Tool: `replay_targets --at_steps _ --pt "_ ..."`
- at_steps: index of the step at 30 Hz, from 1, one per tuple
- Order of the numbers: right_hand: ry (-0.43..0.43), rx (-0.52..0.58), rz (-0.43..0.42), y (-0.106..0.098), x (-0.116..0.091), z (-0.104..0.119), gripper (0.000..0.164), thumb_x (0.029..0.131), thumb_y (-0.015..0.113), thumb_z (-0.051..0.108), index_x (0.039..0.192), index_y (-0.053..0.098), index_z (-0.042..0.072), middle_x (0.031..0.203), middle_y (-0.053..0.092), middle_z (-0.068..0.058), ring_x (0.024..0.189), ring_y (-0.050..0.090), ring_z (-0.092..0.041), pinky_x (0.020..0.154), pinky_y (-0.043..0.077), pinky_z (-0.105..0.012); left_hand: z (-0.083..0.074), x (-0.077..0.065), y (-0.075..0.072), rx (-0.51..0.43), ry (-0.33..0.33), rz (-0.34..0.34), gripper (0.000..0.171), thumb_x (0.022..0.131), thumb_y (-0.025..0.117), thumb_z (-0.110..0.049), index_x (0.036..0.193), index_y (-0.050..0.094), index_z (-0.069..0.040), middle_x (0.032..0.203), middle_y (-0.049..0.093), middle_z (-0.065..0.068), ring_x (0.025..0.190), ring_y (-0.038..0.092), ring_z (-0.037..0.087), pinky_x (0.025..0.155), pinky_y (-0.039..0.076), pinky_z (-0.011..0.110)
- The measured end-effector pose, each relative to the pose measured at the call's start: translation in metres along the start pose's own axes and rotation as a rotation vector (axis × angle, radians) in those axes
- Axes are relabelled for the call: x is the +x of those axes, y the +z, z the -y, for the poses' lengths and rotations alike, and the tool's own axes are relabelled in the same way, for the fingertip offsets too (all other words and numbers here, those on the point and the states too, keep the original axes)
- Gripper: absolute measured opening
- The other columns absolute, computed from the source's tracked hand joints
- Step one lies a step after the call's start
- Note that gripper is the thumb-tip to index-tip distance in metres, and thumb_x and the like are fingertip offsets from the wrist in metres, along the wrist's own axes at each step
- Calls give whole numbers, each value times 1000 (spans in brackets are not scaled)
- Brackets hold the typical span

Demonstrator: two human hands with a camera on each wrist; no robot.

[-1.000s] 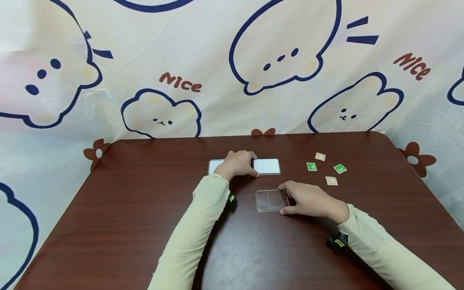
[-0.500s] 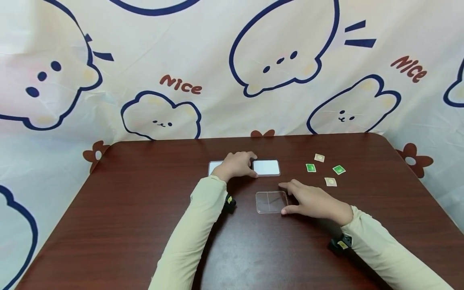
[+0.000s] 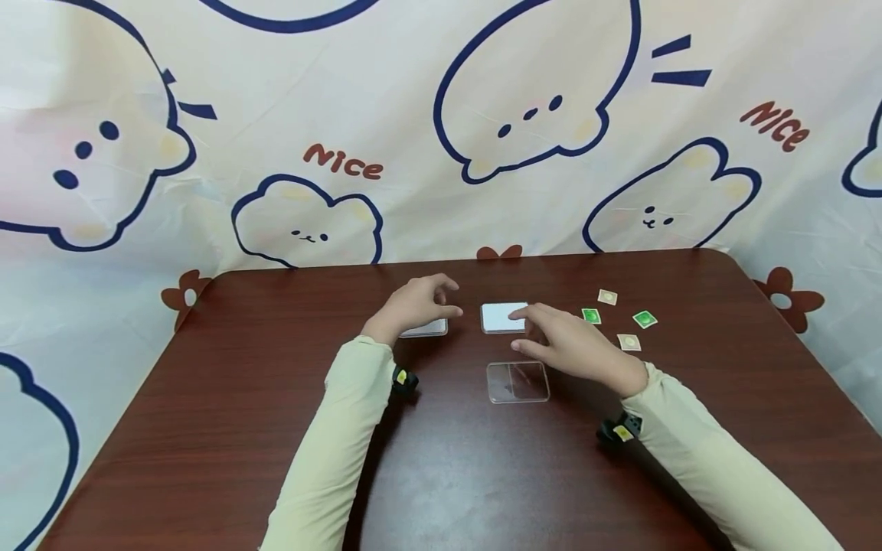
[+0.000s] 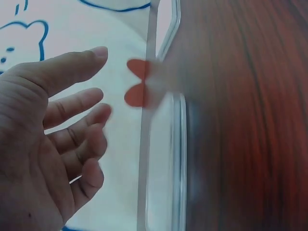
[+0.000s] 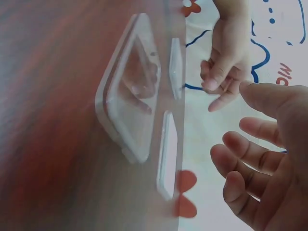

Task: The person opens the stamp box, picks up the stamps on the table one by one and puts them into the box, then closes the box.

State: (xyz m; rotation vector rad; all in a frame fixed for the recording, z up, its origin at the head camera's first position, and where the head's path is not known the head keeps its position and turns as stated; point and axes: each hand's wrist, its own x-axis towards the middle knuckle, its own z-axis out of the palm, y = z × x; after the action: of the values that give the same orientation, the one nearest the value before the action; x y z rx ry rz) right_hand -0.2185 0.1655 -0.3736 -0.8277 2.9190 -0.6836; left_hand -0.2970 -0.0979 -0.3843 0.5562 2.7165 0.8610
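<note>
My left hand [image 3: 413,308] hovers with loosely bent fingers over a flat clear case with a white top [image 3: 426,329], partly hiding it. In the left wrist view that hand [image 4: 62,130] holds nothing beside the white-topped case [image 4: 162,168]. My right hand [image 3: 575,344] is raised, its index fingertip overlapping the right end of a second white-topped case [image 3: 501,318] in the head view. The right wrist view shows this hand [image 5: 269,159] apart from the cases, with nothing in its fingers. Nearer me lies a flat, transparent plastic case [image 3: 518,383], untouched.
To the right lie several small square cards, among them a green card [image 3: 645,320] and a beige card [image 3: 629,342]. Behind the brown wooden table [image 3: 262,413] hangs a printed cloth [image 3: 413,99] along its back edge.
My left hand has left the gap between the two white-topped cases and moved left. The right hand has come away from the transparent case, moving up and slightly left.
</note>
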Motion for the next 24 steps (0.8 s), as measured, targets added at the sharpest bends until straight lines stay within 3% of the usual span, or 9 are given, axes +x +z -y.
replay_targets --at_steps 3,12,17,24 --pt "-7 24 14 2 16 8 47 90 68 33 129 56 10 93 60 0 68 51 -9 57 43 -25 12 -11 -5 -5 -16 -22 48 88 70 -35 128 58 -12 91 59 4 78 53 19 67 43 31" --pt "8 168 124 17 65 35 58 89 68 36 136 48 8 93 58 -2 69 52 -13 62 44 -28 45 -39 -18 -58 -119 -37 58 84 74 -34 133 53 -11 88 56 6 74 51 18 66 43 29" --pt "23 247 199 32 85 39 64 89 69 32 139 41 4 86 56 -4 63 48 -12 63 42 -27 57 -44 -20 -134 -160 -12 66 82 76 -31 138 47 -10 88 56 7 77 50 18 68 43 28" --pt "63 289 287 52 99 40 71 89 68 28 144 31 1 84 59 -5 61 53 -13 63 43 -27 71 -47 -20 -199 -207 29 73 82 76 -30 142 41 -10 90 57 7 78 51 18 69 43 27"
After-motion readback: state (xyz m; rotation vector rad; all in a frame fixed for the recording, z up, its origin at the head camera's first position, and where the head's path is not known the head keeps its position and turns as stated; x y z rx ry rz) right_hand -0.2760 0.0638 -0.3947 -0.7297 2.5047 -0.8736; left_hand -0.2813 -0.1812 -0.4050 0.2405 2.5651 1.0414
